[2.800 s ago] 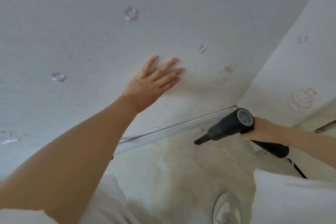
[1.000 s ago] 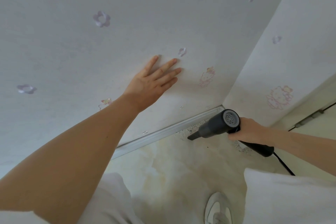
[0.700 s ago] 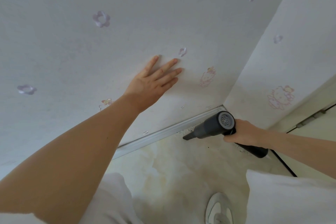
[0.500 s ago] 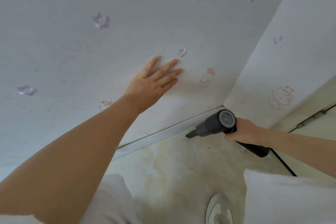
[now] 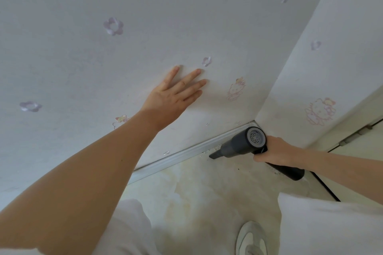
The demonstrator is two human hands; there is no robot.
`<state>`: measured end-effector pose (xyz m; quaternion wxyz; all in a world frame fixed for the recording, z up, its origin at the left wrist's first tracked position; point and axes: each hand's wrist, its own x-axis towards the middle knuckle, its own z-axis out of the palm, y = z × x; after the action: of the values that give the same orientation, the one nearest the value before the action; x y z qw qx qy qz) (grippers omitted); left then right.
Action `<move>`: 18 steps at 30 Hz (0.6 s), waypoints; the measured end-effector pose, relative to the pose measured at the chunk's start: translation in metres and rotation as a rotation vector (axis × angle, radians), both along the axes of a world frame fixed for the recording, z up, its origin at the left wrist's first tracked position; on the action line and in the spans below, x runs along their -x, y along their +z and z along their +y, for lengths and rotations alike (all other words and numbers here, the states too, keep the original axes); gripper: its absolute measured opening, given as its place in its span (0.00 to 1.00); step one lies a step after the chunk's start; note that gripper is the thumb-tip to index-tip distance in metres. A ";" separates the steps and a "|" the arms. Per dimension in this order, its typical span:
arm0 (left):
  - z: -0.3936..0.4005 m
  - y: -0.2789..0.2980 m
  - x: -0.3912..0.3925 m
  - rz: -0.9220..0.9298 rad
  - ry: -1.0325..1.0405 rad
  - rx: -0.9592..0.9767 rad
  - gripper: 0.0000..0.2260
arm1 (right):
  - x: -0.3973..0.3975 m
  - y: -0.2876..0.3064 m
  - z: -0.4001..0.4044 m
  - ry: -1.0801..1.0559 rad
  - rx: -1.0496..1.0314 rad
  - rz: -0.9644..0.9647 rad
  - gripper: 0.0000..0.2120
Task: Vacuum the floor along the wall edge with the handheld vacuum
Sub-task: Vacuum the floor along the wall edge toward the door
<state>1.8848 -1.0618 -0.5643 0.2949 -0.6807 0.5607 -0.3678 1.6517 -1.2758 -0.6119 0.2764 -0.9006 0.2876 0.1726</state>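
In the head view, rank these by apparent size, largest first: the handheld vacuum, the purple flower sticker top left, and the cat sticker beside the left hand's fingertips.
1. handheld vacuum
2. cat sticker
3. purple flower sticker

The two stickers look close in size; the cat is taller, so that ranking is tentative.

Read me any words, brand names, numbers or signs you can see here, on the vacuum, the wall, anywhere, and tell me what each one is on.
None: no readable text anywhere.
Handheld vacuum: dark body and vented end cap, no legible label or brand.
Wall: only flower and cartoon cat stickers, pictures without lettering.
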 end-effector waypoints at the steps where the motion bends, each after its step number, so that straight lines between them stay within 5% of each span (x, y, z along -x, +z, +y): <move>1: 0.000 0.001 0.000 -0.002 0.005 -0.002 0.27 | 0.000 0.000 0.000 0.007 0.000 0.006 0.08; 18: -0.012 0.004 0.005 -0.035 0.007 -0.048 0.25 | -0.008 -0.008 0.005 0.059 -0.015 0.006 0.08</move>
<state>1.8798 -1.0736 -0.5603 0.3223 -0.6689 0.5617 -0.3650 1.6598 -1.2711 -0.6195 0.2772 -0.9060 0.2603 0.1858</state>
